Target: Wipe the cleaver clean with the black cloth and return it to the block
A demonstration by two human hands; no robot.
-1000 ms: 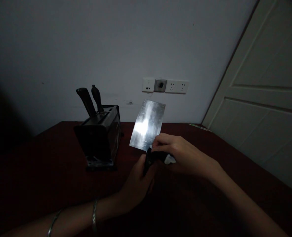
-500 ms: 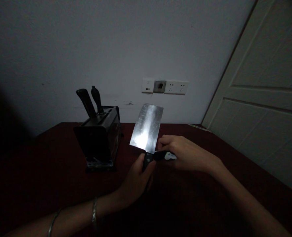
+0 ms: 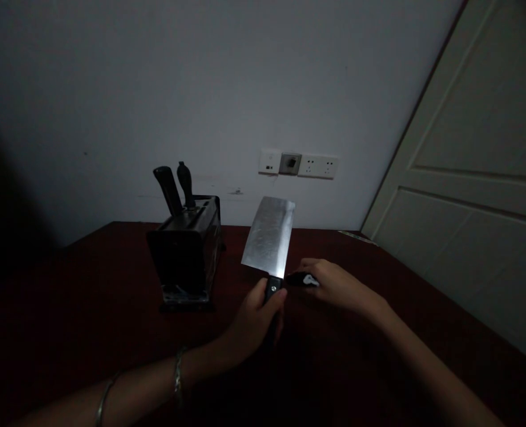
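Observation:
My left hand [image 3: 254,323] is closed round the black handle of a cleaver [image 3: 269,237], whose broad shiny blade points up and away over the dark red table [image 3: 89,296]. My right hand [image 3: 334,287] rests just right of the handle, fingers curled on a small black and white object [image 3: 305,280] that I cannot name. A dark knife block [image 3: 187,255] stands to the left of the blade with two black-handled knives [image 3: 176,190] sticking out of it.
A white wall with a strip of sockets [image 3: 298,165] rises behind the table. A pale door [image 3: 476,178] stands at the right. The room is dim and the left edge is in shadow.
The cleaver blade has turned more edge-on and upright. My right hand has drawn away from the blade to the right with the small object and lowered toward the table.

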